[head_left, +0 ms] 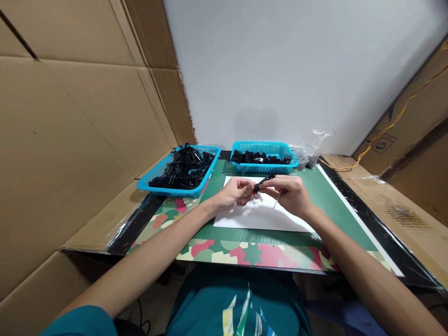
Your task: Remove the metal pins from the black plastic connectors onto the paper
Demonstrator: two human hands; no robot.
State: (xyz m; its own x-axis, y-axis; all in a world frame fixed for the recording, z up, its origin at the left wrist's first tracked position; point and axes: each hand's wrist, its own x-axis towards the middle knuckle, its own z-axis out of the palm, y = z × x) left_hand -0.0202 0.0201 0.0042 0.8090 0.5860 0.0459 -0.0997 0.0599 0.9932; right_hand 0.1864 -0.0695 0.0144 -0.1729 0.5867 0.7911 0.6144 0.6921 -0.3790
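Between both hands, above a white sheet of paper (266,219), is a slim black plastic part (263,181). My left hand (235,192) pinches its lower end between thumb and fingers. At its upper end, the fingertips of my right hand (290,192) are closed on it. A thin metal rod (277,199) also sticks out downward from my right hand; its upper end is hidden by the fingers. Under the hands, a small heap of tiny silvery metal pieces (257,199) lies on the paper, too small to name.
A blue basket (168,191) piled with black plastic parts stands at the back left. Another blue basket (264,169) with black pieces is behind the hands. Clear plastic bags (310,156) sit beside it. Cardboard walls (87,102) flank the table, and a yellow cable (367,148) runs at right.
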